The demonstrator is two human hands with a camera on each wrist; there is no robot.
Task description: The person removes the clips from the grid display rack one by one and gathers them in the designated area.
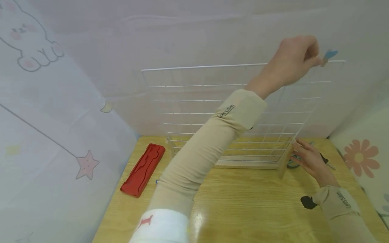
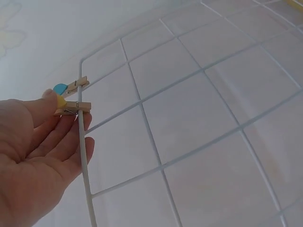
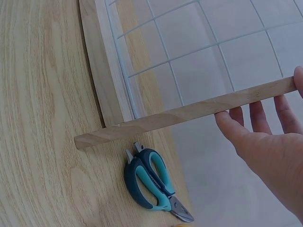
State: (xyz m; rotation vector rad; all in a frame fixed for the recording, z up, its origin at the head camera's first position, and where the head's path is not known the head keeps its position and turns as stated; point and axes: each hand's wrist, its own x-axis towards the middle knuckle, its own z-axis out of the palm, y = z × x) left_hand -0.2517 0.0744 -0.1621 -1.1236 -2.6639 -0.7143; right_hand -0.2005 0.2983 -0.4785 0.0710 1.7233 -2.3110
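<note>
My left hand point(image 1: 296, 62) is at the right end of the top wire of an upright white wire grid point(image 1: 200, 66). In the left wrist view its thumb and fingers pinch a wooden clothespin with a yellow top point(image 2: 72, 107), whose jaws straddle the wire. Right beside it, a clothespin with a blue top point(image 2: 71, 87) is clipped to the same wire. Lower down, my right hand point(image 1: 311, 162) grips the wooden side leg point(image 3: 189, 111) of the grid's stand, fingers along one side and thumb at the other.
Teal-and-dark scissors point(image 3: 151, 182) lie on the wooden table beside the stand's right leg. A red molded tray point(image 1: 143, 170) lies at the table's left. A dark-handled tool point(image 1: 324, 158) is behind my right hand. Patterned cloth walls point(image 1: 188, 37) enclose the back and sides.
</note>
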